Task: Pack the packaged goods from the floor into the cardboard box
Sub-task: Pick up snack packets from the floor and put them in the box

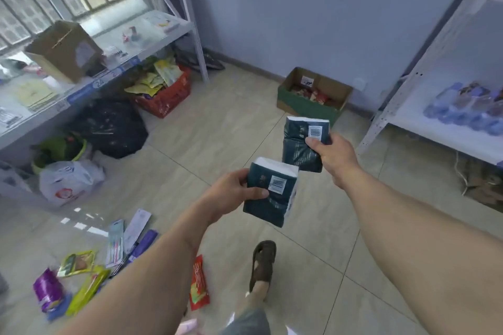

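A: What are the fingers doing?

B: The left hand (231, 193) has its thumb laid across the front of a dark teal tissue pack (269, 193), just below the barcode label, with the other fingers curled round the pack's left edge and back. The right hand (330, 155) pinches a second tissue pack (302, 144) the same way: thumb on the front beside its barcode, fingers wrapped behind.

A: How do the two packs sit?

B: Both are held up in the air over the tiled floor (245, 122), white tissue showing at their top ends. The right one is higher and farther out; the left one's upper right corner is just beside the right one's lower edge. Whether they touch I cannot tell.

A: And the cardboard box?

B: It stands open on the floor by the far wall (313, 92), green along its lower sides, with red and yellow packets already inside. The right-hand pack is near it in the view but not over it.

A: What is left on the floor?

B: At lower left, a red snack packet (198, 283), a yellow-green sachet (77, 264), a purple wrapped item (47, 289) and a carded toothbrush pack (115, 243). A sandalled foot (262, 264) stands near the red packet.
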